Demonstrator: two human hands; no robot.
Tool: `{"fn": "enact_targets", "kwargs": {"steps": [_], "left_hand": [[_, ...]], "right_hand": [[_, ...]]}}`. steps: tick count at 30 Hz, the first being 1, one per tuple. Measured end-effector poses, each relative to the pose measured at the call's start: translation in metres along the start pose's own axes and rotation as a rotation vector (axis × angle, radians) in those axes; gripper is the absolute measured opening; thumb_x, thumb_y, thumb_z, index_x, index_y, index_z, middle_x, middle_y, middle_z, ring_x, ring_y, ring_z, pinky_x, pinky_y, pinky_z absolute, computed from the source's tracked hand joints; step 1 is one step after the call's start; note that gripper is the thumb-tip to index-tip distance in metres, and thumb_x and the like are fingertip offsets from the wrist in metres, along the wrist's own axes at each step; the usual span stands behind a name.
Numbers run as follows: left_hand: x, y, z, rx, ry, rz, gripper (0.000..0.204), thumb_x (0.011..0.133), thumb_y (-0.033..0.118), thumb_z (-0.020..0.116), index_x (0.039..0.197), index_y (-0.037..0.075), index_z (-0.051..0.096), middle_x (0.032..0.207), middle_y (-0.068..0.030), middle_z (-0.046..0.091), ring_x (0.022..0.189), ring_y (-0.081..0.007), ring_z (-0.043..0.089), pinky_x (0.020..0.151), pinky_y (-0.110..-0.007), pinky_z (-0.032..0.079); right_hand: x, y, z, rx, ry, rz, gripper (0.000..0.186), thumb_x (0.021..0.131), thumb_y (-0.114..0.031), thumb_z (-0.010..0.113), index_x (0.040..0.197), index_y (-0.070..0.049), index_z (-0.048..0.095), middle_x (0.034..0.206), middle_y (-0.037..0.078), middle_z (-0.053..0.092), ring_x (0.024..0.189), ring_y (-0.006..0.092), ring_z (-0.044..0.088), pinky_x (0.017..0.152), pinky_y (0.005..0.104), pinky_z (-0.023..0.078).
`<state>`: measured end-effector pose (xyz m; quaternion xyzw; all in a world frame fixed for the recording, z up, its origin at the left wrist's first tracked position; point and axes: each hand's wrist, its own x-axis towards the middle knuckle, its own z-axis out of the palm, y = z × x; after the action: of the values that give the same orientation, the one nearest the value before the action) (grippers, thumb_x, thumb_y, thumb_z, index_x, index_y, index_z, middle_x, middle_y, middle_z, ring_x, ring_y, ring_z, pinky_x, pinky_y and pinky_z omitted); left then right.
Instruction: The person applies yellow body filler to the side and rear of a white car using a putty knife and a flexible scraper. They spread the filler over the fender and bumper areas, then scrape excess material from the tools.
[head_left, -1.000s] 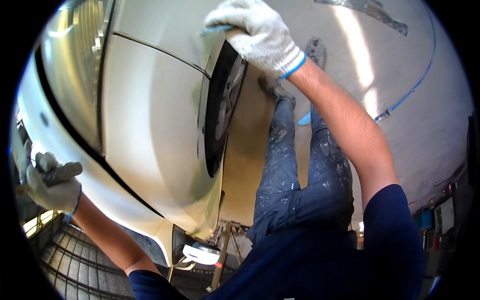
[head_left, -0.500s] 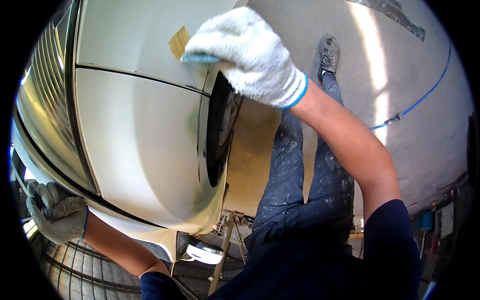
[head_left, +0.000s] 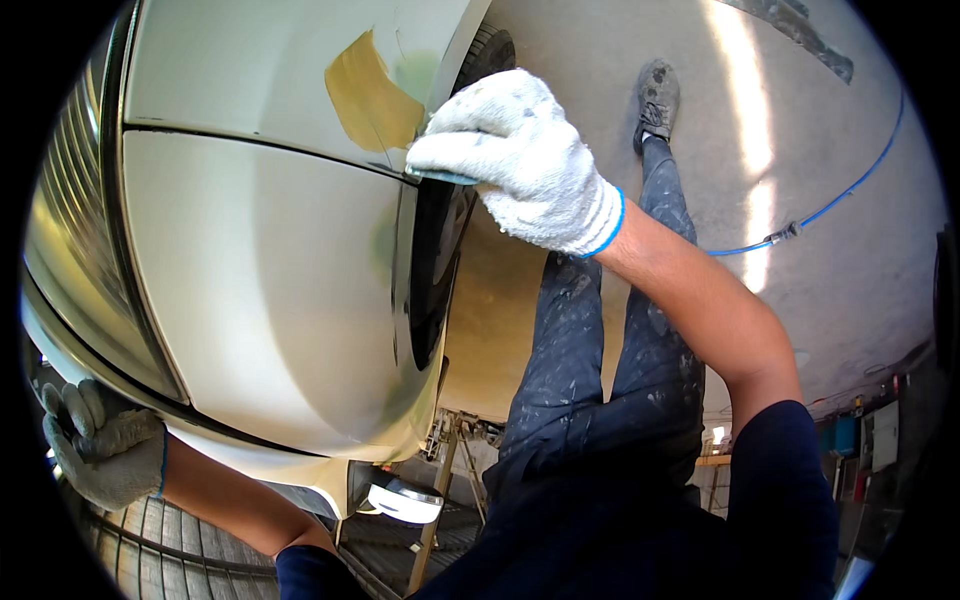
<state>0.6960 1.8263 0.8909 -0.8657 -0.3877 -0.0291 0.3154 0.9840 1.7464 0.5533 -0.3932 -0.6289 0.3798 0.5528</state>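
At upper centre, the right hand grips a blue scraper just below-right of the rightward-slanting tan patch, nearer than the curled lower-left left hand, its hold unclear.

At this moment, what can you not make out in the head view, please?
Head view:
- Blue tool: mostly hidden inside the right hand.
- Tyre: partly blocked by the same hand.
- Left hand: curled fingers hide whether it holds anything.
- Grey strip: cut off by the picture's top edge.
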Motion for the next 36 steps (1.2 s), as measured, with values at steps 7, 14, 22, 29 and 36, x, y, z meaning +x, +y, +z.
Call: {"fn": "enact_targets", "kwargs": {"steps": [7,14,22,29,36], "left_hand": [[-0.006,-0.002,0.004,-0.203,0.032,-0.237,0.038,0.094,0.018,0.043,0.106,-0.014,0.058,0.085,-0.017,0.054,0.07,-0.0213,0.05,0.065,-0.03,0.043],[0.009,0.03,0.023,-0.571,0.059,-0.485,0.033,0.086,0.008,0.043,0.1,-0.017,0.059,0.079,-0.016,0.045,0.063,-0.017,0.035,0.064,-0.028,0.031],[0.018,0.052,0.032,-0.367,0.079,-0.508,0.032,0.086,0.011,0.041,0.097,-0.013,0.06,0.085,-0.0191,0.05,0.062,-0.0165,0.037,0.06,-0.029,0.031],[0.022,0.041,0.034,-0.788,0.242,-0.998,0.032,0.085,0.013,0.042,0.096,-0.011,0.06,0.086,-0.0173,0.049,0.063,-0.0168,0.036,0.058,-0.027,0.029],[0.008,0.021,0.029,-0.774,0.109,-0.662,0.031,0.086,0.006,0.037,0.096,-0.012,0.06,0.088,-0.0206,0.052,0.06,-0.0179,0.038,0.054,-0.028,0.032]], "right_hand": [[0.057,0.018,0.005,-0.075,0.247,-0.085,0.022,0.072,-0.005,0.072,0.092,-0.015,0.075,0.085,0.005,0.068,0.082,0.0271,0.064,0.077,0.0411,0.05],[0.014,-0.002,0.011,-0.026,0.003,0.0,0.045,0.066,0.007,0.07,0.103,-0.017,0.076,0.1,0.002,0.069,0.097,0.025,0.061,0.089,0.0373,0.047],[0.0,0.019,-0.002,-0.098,0.13,0.021,0.023,0.074,-0.003,0.071,0.093,-0.016,0.075,0.09,0.003,0.067,0.085,0.0263,0.061,0.078,0.0405,0.049],[0.046,0.034,0.014,-0.12,0.164,-0.08,0.024,0.072,-0.006,0.073,0.093,-0.017,0.074,0.089,0.002,0.065,0.084,0.0251,0.06,0.079,0.0404,0.048],[-0.013,0.018,0.02,0.074,0.002,0.062,0.018,0.076,-0.01,0.069,0.091,-0.017,0.076,0.091,0.003,0.069,0.088,0.0259,0.063,0.076,0.0415,0.05]]}}
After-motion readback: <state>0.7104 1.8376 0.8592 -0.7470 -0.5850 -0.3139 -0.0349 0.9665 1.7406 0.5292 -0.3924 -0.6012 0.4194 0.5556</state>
